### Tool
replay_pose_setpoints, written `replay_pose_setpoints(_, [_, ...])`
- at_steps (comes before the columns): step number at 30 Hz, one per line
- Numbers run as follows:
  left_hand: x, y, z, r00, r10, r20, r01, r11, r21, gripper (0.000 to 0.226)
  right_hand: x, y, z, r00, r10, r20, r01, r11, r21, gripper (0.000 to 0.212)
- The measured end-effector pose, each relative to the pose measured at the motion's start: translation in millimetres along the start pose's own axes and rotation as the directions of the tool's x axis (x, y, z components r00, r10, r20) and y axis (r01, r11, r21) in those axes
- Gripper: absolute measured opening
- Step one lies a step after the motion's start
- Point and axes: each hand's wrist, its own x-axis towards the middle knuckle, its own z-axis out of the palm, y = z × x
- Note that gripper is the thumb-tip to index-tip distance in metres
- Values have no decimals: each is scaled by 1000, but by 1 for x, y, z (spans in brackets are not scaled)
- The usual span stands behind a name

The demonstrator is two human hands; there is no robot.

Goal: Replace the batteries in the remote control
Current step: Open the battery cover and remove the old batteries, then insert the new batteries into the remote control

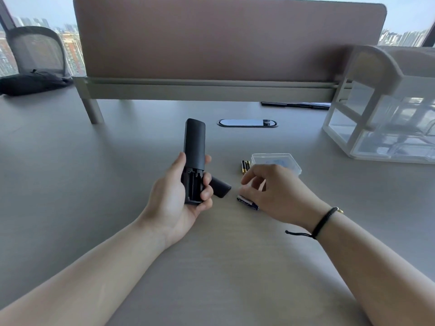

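Remote control (193, 147), black, back up, battery bay open and empty: clasped in left hand (179, 198) above the desk (94, 184). Detached cover (220, 187) lies just beside it. Right hand (270, 191), fingers loosely curled, rests over blue batteries (247, 203); two black batteries (244, 166) beside a clear case (275, 161).

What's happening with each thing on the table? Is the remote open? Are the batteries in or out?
remote control: held in the left hand, back up, battery bay open and empty
battery cover: off, lying on the table
black and gold batteries: out, lying side by side
blue batteries: out, lying under the right hand
clear plastic box: lid closed
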Motion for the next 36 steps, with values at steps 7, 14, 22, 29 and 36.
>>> replay_pose_setpoints(7, [1,0,0,1000,0,11,0,1000,-5,50,-7,-5,0,997,-60,56,65,993,-95,24])
replay_pose_setpoints(14, [3,-1,-2,1000,10,21,-10,1000,-10,50,-9,-10,11,998,-51,-31,47,992,-117,21])
replay_pose_setpoints(22, [5,0,-4,1000,-9,15,10,997,-73,51,4,-12,-4,974,-31,-224,9,995,-96,25])
replay_pose_setpoints(29, [8,2,-6,999,-37,34,42,987,-154,49,73,-12,-35,959,-60,276,199,837,-509,64])
replay_pose_setpoints(36, [9,2,-8,997,-42,58,51,984,-170,50,101,-15,-33,915,19,404,194,856,-480,65])
